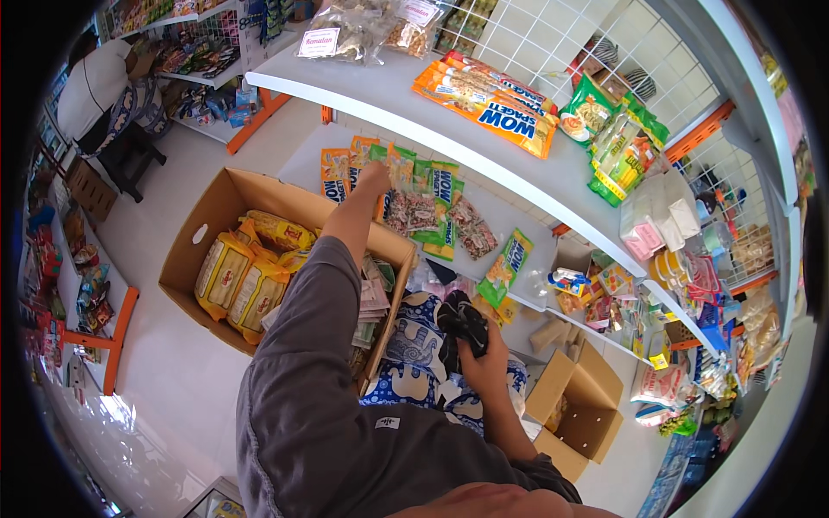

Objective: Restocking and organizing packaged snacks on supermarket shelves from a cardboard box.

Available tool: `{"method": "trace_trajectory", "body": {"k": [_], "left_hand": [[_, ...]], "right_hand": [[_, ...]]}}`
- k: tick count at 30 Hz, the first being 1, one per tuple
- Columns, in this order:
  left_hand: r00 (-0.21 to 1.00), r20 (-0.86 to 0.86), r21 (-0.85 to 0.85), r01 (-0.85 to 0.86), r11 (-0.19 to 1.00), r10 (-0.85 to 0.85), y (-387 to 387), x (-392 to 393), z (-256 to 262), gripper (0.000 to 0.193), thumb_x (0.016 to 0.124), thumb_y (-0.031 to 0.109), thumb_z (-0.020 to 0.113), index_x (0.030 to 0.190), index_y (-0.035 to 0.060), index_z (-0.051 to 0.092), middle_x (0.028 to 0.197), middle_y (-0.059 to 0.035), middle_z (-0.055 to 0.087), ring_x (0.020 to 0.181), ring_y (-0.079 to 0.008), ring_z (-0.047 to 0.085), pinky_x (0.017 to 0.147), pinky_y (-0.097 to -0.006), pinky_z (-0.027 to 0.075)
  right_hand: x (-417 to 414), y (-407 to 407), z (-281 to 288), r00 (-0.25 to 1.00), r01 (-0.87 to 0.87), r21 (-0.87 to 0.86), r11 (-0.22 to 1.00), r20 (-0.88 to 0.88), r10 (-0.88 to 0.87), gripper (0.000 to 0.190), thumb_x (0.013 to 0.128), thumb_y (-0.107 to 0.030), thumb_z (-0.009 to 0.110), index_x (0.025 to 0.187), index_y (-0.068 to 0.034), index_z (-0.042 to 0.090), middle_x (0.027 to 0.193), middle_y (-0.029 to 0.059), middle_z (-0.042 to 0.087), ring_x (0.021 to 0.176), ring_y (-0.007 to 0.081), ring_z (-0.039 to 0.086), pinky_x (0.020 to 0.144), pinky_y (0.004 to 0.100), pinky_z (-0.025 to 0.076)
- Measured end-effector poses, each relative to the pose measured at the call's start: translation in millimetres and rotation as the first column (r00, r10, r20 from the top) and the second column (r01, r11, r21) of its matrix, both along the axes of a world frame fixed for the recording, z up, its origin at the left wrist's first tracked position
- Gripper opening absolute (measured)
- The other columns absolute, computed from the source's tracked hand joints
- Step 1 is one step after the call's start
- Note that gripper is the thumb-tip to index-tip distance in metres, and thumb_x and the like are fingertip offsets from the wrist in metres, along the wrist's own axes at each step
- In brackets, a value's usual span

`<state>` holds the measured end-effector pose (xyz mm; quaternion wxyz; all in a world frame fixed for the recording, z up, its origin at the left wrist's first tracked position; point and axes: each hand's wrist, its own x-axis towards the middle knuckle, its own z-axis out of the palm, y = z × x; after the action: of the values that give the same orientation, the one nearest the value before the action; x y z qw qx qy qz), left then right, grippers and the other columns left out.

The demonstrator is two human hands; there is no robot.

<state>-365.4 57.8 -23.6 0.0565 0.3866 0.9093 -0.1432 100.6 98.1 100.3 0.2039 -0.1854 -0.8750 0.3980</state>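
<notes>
My left hand (374, 180) reaches over a cardboard carton (184, 256) to the lower shelf (304, 152). Its fingers are closed around an orange WOW Spageti packet (391, 157), seen nearly edge-on; the fingertips are hidden. Beside it lie more orange packets (335, 171), green packets (444, 188) and clear bags of small pink-and-brown pieces (414, 210). In my right hand (489, 359) is a bunched black cloth (463, 320), held above my lap with its blue elephant-print fabric (411, 340). A lone green WOW Spageti packet (507, 267) lies near the shelf's front edge.
Yellow bread-like packs (223, 275) fill part of the carton. An open smaller box (576, 401) stands at my right. The upper shelf's white edge (414, 137) overhangs the lower one, carrying orange packets (486, 103). Another person (107, 90) sits bent over at the far left.
</notes>
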Motion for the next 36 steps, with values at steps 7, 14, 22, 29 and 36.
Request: {"method": "trace_trajectory", "body": {"k": [7, 14, 22, 29, 36], "left_hand": [[0.838, 0.546, 0.811, -0.529, 0.251, 0.001, -30, 41, 57, 0.059, 0.079, 0.014, 0.068, 0.133, 0.0009, 0.049, 0.099, -0.0156, 0.069, 0.085, -0.0275, 0.067, 0.075, -0.0393, 0.054], [0.355, 0.713, 0.331, -0.931, -0.156, -0.605, -91, 88, 90, 0.007, 0.083, 0.002, 0.062, 0.090, 0.0011, 0.063, 0.077, -0.0053, 0.060, 0.063, -0.0123, 0.056, 0.057, -0.0277, 0.044], [0.807, 0.543, 0.836, -0.547, 0.052, -0.233, -117, 116, 103, 0.014, 0.091, 0.017, 0.064, 0.092, 0.0026, 0.065, 0.070, 0.0021, 0.056, 0.063, -0.0051, 0.047, 0.059, -0.0238, 0.041], [0.859, 0.512, 0.825, -0.483, 0.295, -0.025, -16, 74, 101, 0.037, 0.091, 0.032, 0.062, 0.102, -0.0031, 0.064, 0.072, -0.0111, 0.064, 0.061, -0.0160, 0.058, 0.055, -0.0337, 0.045], [0.142, 0.806, 0.192, -0.981, 0.027, -0.574, 62, 101, 73, 0.012, 0.094, 0.010, 0.052, 0.101, 0.0010, 0.053, 0.088, -0.0117, 0.061, 0.067, -0.0214, 0.065, 0.054, -0.0328, 0.059]], "right_hand": [[-2, -2, 2, 0.986, 0.099, -0.159, 0.982, -0.117, -0.118, 0.038, 0.082, -0.011, 0.069, 0.113, 0.000, 0.051, 0.094, 0.0180, 0.068, 0.084, 0.0251, 0.069, 0.075, 0.0335, 0.052], [9, 4, -10, 0.958, 0.087, -0.328, 0.941, -0.231, -0.169, 0.036, 0.082, -0.010, 0.070, 0.110, 0.003, 0.050, 0.095, 0.0136, 0.067, 0.087, 0.0197, 0.066, 0.078, 0.0309, 0.050], [24, -3, -10, 0.969, -0.024, -0.445, 0.895, -0.230, -0.088, 0.032, 0.084, -0.009, 0.070, 0.109, 0.002, 0.052, 0.095, 0.0102, 0.066, 0.088, 0.0147, 0.063, 0.078, 0.0287, 0.049], [31, -9, -16, 0.971, -0.064, -0.424, 0.903, -0.235, -0.042, 0.031, 0.084, -0.010, 0.070, 0.107, 0.000, 0.052, 0.094, 0.0118, 0.067, 0.089, 0.0146, 0.063, 0.077, 0.0284, 0.049], [47, -10, 4, 0.961, -0.016, -0.371, 0.929, -0.261, -0.088, 0.034, 0.083, -0.007, 0.070, 0.111, 0.001, 0.052, 0.098, 0.0119, 0.067, 0.090, 0.0151, 0.064, 0.079, 0.0288, 0.050]]}}
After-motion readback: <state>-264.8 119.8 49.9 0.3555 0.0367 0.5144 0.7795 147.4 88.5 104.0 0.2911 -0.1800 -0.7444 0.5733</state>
